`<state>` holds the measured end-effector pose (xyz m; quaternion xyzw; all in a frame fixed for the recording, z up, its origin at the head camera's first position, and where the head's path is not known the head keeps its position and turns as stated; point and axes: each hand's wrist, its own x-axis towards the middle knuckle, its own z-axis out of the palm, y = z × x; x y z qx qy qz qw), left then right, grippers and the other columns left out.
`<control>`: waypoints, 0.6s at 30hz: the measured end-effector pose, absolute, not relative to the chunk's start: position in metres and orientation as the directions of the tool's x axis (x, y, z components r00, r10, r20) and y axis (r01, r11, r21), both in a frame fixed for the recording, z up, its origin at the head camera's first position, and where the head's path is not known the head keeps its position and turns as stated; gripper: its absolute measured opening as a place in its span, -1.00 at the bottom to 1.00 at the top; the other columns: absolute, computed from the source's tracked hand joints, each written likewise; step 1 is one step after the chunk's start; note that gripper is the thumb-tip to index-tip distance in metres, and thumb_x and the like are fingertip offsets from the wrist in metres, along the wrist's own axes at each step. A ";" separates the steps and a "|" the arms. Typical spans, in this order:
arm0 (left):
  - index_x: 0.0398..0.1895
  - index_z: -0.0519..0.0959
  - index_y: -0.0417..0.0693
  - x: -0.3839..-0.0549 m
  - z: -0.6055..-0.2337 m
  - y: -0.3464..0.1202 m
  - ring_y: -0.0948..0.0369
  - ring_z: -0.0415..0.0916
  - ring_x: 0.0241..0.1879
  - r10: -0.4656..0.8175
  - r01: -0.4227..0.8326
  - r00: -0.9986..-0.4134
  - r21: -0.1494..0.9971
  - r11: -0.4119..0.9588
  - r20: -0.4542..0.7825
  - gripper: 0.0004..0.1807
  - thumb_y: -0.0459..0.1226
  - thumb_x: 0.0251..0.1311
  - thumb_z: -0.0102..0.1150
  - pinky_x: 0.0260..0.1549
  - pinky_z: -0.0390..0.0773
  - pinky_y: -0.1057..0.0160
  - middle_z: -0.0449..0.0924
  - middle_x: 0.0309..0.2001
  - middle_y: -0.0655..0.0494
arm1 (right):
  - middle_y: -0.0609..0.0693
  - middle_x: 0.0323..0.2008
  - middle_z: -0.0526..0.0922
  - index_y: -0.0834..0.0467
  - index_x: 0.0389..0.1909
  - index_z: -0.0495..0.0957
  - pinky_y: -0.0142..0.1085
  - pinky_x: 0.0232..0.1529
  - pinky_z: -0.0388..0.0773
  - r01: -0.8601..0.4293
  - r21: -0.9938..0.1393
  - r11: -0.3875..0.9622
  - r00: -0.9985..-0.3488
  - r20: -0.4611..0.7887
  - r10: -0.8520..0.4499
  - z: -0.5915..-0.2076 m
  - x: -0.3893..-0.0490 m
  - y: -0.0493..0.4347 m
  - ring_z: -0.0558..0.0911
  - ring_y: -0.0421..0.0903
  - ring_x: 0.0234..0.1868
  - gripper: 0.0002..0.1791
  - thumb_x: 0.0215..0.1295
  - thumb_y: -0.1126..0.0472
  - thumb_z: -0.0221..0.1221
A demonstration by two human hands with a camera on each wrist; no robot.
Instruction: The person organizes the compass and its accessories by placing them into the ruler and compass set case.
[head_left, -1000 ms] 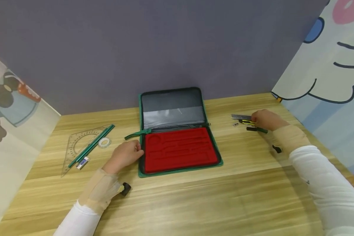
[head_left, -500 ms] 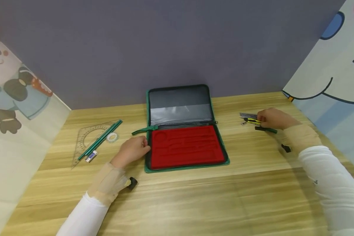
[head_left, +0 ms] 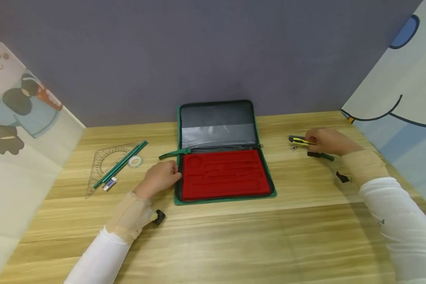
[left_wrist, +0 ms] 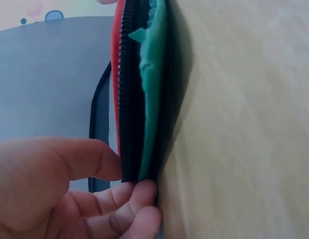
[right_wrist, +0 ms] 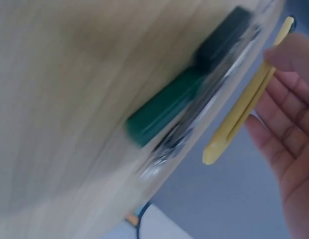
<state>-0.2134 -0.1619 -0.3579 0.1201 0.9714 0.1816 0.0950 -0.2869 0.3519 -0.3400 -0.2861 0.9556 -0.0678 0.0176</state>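
A green zip case (head_left: pixel 225 200) lies unfolded on the wooden table, with a red moulded insert (head_left: pixel 227 173) in its near half and a clear pocket in the raised lid. My left hand (head_left: pixel 159 177) pinches the case's left edge; the left wrist view shows thumb and fingers either side of the zipper (left_wrist: pixel 125 94). At the right, my right hand (head_left: pixel 326 141) holds a slim yellow and black utility knife (right_wrist: pixel 244 102) between thumb and fingers, raised off the table. Below it lie a green and black pen-like piece (right_wrist: pixel 164 104) and several silvery slim tools (right_wrist: pixel 204 102).
Left of the case lie a clear set square (head_left: pixel 96 167), green pencils (head_left: pixel 120 163), a tape roll (head_left: pixel 135 161) and a small eraser (head_left: pixel 109 184). A green strap (head_left: pixel 174 154) sticks out from the case. A grey panel (head_left: pixel 213 51) stands behind the table.
My right hand has picked up the utility knife from among the slim tools and lifted it slightly. The left hand keeps its hold on the case edge. The head view has shifted a little.
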 end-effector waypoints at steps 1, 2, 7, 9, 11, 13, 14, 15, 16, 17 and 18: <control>-0.49 0.45 -0.05 -0.213 -0.358 -0.162 0.17 0.32 -0.58 0.265 0.196 -0.954 0.374 0.906 -0.143 -0.85 -0.19 0.15 0.07 -0.62 0.24 0.26 0.40 -0.58 0.11 | -0.11 -0.49 0.51 0.17 -0.34 0.56 -0.23 -0.44 0.38 -0.552 -0.139 0.822 -0.831 0.014 -0.556 -0.338 -0.286 0.348 0.40 -0.20 -0.50 -0.85 0.07 0.31 0.31; -0.48 0.45 -0.05 -0.213 -0.357 -0.162 0.16 0.32 -0.59 0.265 0.195 -0.953 0.375 0.906 -0.145 -0.85 -0.20 0.15 0.06 -0.62 0.24 0.26 0.39 -0.58 0.11 | -0.11 -0.49 0.52 0.16 -0.34 0.56 -0.23 -0.44 0.39 -0.560 -0.137 0.817 -0.826 0.022 -0.563 -0.337 -0.285 0.343 0.42 -0.21 -0.49 -0.86 0.07 0.29 0.31; -0.48 0.44 -0.05 -0.214 -0.357 -0.162 0.17 0.31 -0.59 0.269 0.195 -0.951 0.378 0.905 -0.154 -0.85 -0.19 0.16 0.06 -0.62 0.23 0.26 0.38 -0.59 0.11 | -0.08 -0.47 0.53 0.18 -0.37 0.56 -0.20 -0.41 0.42 -0.634 -0.150 0.758 -0.771 0.050 -0.635 -0.331 -0.281 0.313 0.46 -0.19 -0.46 -0.88 0.06 0.35 0.29; -0.49 0.44 -0.05 -0.214 -0.357 -0.161 0.18 0.30 -0.60 0.271 0.197 -0.950 0.379 0.904 -0.154 -0.85 -0.20 0.16 0.07 -0.62 0.22 0.26 0.37 -0.59 0.12 | -0.06 -0.44 0.55 0.19 -0.37 0.56 -0.20 -0.39 0.45 -0.666 -0.170 0.727 -0.743 0.064 -0.666 -0.330 -0.280 0.300 0.49 -0.18 -0.44 -0.87 0.05 0.39 0.28; -0.50 0.43 -0.05 -0.214 -0.358 -0.161 0.18 0.30 -0.60 0.274 0.199 -0.949 0.381 0.903 -0.153 -0.85 -0.20 0.16 0.07 -0.62 0.22 0.27 0.37 -0.60 0.12 | -0.02 -0.40 0.59 0.21 -0.36 0.57 -0.18 -0.35 0.49 -0.693 -0.186 0.697 -0.718 0.085 -0.691 -0.329 -0.279 0.288 0.54 -0.15 -0.40 -0.85 0.03 0.42 0.27; -0.50 0.43 -0.05 -0.214 -0.358 -0.161 0.18 0.30 -0.60 0.276 0.200 -0.949 0.382 0.902 -0.154 -0.85 -0.20 0.15 0.07 -0.62 0.22 0.27 0.37 -0.60 0.12 | 0.01 -0.37 0.62 0.23 -0.34 0.59 -0.18 -0.33 0.52 -0.715 -0.202 0.670 -0.695 0.096 -0.713 -0.329 -0.279 0.277 0.57 -0.13 -0.38 -0.84 0.02 0.44 0.25; -0.50 0.43 -0.05 -0.214 -0.358 -0.161 0.18 0.30 -0.60 0.275 0.200 -0.949 0.381 0.903 -0.153 -0.85 -0.20 0.15 0.07 -0.62 0.22 0.27 0.37 -0.60 0.12 | 0.01 -0.35 0.63 0.23 -0.33 0.60 -0.18 -0.32 0.53 -0.722 -0.207 0.660 -0.687 0.102 -0.719 -0.329 -0.280 0.272 0.58 -0.12 -0.37 -0.83 0.02 0.44 0.24; -0.50 0.43 -0.04 -0.214 -0.358 -0.162 0.18 0.30 -0.60 0.273 0.199 -0.950 0.379 0.904 -0.154 -0.85 -0.19 0.15 0.07 -0.62 0.22 0.27 0.37 -0.60 0.12 | 0.02 -0.35 0.63 0.24 -0.32 0.61 -0.18 -0.31 0.53 -0.728 -0.222 0.649 -0.680 0.107 -0.725 -0.329 -0.280 0.267 0.59 -0.12 -0.37 -0.83 0.02 0.45 0.24; -0.50 0.43 -0.05 -0.214 -0.359 -0.162 0.18 0.30 -0.60 0.272 0.198 -0.950 0.378 0.905 -0.153 -0.85 -0.19 0.15 0.07 -0.62 0.22 0.26 0.37 -0.60 0.12 | 0.02 -0.35 0.64 0.23 -0.32 0.61 -0.19 -0.31 0.53 -0.731 -0.234 0.641 -0.675 0.108 -0.730 -0.329 -0.281 0.261 0.59 -0.12 -0.37 -0.83 0.02 0.44 0.23; -0.50 0.43 -0.05 -0.214 -0.359 -0.162 0.17 0.30 -0.60 0.270 0.197 -0.951 0.377 0.905 -0.152 -0.84 -0.19 0.15 0.07 -0.62 0.23 0.26 0.38 -0.60 0.11 | 0.01 -0.36 0.64 0.23 -0.31 0.62 -0.19 -0.32 0.53 -0.728 -0.253 0.637 -0.675 0.105 -0.730 -0.330 -0.282 0.256 0.59 -0.13 -0.37 -0.83 0.03 0.44 0.22; -0.49 0.43 -0.05 -0.215 -0.359 -0.162 0.17 0.31 -0.60 0.268 0.194 -0.951 0.377 0.906 -0.154 -0.84 -0.19 0.16 0.07 -0.62 0.23 0.26 0.38 -0.60 0.11 | 0.00 -0.36 0.65 0.22 -0.30 0.62 -0.19 -0.33 0.53 -0.721 -0.278 0.635 -0.679 0.097 -0.728 -0.329 -0.282 0.251 0.58 -0.13 -0.38 -0.83 0.05 0.43 0.21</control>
